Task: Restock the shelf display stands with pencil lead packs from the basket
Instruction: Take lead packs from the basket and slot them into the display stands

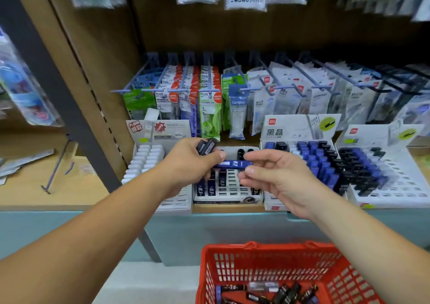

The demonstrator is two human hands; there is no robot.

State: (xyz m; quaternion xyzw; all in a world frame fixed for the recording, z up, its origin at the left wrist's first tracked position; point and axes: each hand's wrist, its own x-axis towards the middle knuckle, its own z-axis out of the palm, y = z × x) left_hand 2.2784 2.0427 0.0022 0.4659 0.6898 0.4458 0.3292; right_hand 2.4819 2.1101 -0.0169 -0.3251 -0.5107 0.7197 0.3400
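Above the white slotted display stand (229, 188) at the middle of the shelf (228, 208), the right hand (277, 175) pinches the right end of a slim blue pencil lead pack (235, 163) between thumb and forefinger, holding it level. Its left end meets the left hand (186, 161), which grips a small bunch of dark lead packs (206, 146). Near, below the shelf, a red plastic basket (267, 257) holds more loose packs (286, 291). Two fuller stands (321, 164) sit to the right.
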